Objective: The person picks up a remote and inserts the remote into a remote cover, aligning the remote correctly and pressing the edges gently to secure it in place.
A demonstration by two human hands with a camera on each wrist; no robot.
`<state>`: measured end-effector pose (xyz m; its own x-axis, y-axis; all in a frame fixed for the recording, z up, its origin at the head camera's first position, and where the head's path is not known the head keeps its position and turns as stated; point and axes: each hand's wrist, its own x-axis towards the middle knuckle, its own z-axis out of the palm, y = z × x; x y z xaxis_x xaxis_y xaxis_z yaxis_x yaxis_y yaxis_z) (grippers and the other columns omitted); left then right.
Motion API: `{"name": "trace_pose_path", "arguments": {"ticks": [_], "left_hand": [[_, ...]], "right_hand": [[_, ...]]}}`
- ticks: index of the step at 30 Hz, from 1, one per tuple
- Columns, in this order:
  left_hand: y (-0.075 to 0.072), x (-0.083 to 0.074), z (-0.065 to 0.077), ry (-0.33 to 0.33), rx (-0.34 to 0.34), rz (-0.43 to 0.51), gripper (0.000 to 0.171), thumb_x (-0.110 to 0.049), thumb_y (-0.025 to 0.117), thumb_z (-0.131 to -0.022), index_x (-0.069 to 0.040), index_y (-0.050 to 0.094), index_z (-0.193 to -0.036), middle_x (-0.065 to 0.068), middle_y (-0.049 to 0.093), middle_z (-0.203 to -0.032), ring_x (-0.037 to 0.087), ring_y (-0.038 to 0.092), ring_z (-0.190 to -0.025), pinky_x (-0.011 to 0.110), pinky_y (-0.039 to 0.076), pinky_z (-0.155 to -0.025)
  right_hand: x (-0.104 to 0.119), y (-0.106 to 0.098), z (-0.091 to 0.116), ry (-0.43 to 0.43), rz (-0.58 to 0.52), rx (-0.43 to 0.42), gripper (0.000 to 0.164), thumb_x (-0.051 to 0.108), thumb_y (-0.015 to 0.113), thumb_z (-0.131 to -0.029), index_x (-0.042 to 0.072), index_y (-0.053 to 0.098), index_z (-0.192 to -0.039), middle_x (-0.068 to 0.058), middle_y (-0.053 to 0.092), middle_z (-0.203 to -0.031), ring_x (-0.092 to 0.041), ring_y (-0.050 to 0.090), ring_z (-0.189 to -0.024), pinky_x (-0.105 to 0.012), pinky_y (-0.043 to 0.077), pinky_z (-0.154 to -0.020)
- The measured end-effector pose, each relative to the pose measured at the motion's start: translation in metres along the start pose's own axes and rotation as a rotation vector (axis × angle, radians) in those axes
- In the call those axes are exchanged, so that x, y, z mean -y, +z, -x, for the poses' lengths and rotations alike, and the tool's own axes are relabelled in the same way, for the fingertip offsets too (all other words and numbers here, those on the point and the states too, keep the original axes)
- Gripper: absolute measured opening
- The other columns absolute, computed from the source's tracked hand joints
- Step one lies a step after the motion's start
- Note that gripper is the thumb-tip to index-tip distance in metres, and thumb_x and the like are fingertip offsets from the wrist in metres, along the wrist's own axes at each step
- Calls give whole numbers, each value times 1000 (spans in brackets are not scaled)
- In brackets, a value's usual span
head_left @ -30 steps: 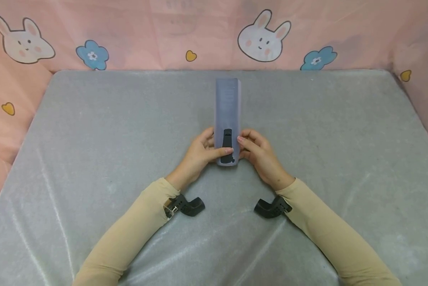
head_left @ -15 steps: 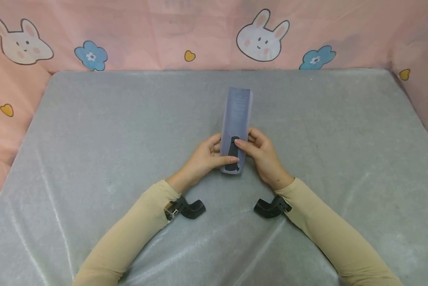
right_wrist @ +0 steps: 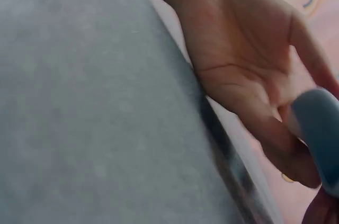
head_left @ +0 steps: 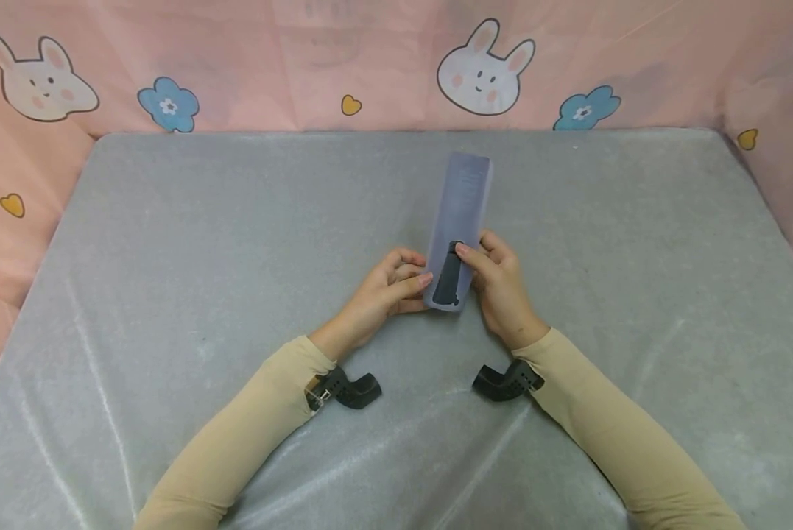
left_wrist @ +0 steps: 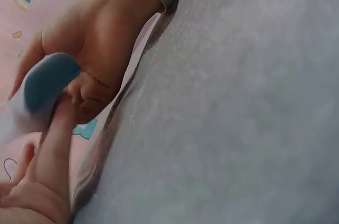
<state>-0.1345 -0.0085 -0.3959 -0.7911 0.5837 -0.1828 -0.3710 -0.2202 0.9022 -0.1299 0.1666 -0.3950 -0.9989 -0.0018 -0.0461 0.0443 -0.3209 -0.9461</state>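
A long, bluish, translucent case (head_left: 467, 191) with a black tapered piece (head_left: 448, 280) at its near end is tilted slightly right between the hands. My right hand (head_left: 505, 294) grips its right side, thumb pressed on the face at the top of the black piece and fingers behind. My left hand (head_left: 379, 294) is at the lower left edge, fingers loosely spread and thumb tip right at that edge. Its lower fingertips pass under the case. The case end (left_wrist: 50, 81) shows in the left wrist view; in the right wrist view the left palm (right_wrist: 238, 60) faces the case end (right_wrist: 320, 134).
A grey cloth-covered table (head_left: 204, 243) lies beneath both hands. Behind it hangs a pink curtain (head_left: 270, 59) printed with rabbits, flowers and hearts. Black wrist-worn devices (head_left: 359, 390) stick out from the beige sleeves (head_left: 237, 434).
The case has shifted right and tilted right. My right thumb has moved from its edge onto its face, while my left thumb has slid off the black piece to the left edge.
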Motion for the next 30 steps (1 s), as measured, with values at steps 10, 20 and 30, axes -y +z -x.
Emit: {"name": "trace_pose_path", "arguments": {"ticks": [10,20,30], "left_hand": [[-1,1,2,-95,192,-112,10,-7,44,-99,2,48,-98,28,64,-98,31,67,-92,43,54,-82],[-2,3,1,-88,315,-161,14,-3,42,-99,9,50,-99,18,66,-93,27,68,-89,44,54,-80],[-4,3,1,39,230,-161,13,3,46,-96,5,54,-86,4,66,-74,19,69,-73,36,57,-66]], "right_hand": [[2,-1,-2,-19,-127,-27,21,-1,45,-93,9,63,-93,-1,60,-92,-12,54,-87,-23,46,-74],[0,0,3,66,-111,59,17,10,46,-96,8,52,-112,-2,60,-91,-13,61,-79,-22,51,-68],[1,3,2,68,-108,76,16,6,46,-96,4,49,-111,0,57,-91,-8,55,-77,-18,48,-65]]}}
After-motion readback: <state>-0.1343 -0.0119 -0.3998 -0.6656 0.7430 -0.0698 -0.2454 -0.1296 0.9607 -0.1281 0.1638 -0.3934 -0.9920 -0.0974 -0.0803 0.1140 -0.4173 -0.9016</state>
